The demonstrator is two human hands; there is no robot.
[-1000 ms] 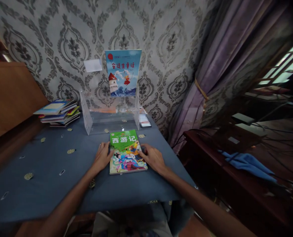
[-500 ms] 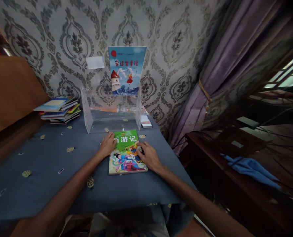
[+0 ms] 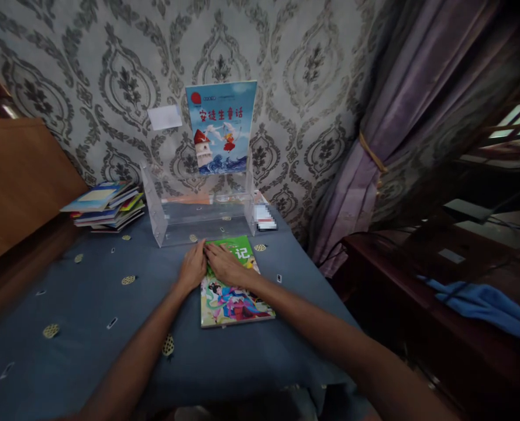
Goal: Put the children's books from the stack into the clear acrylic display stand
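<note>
My fingers lie flat and released, left hand [image 3: 193, 268] and right hand [image 3: 225, 264] side by side on the top end of a green picture book [image 3: 236, 298], grasping nothing. The book lies face up on the surface [image 3: 88, 316], which is draped in dark blue, just in front of a clear stand [image 3: 198, 219]. Behind is a damask-papered wall [image 3: 88, 76], with a purple curtain [image 3: 374, 134] to the right. Counted: two hands, one green book, one stand holding one upright blue book [image 3: 221, 126], and one stack of books [image 3: 106, 204] at far left; how many it holds I cannot tell.
</note>
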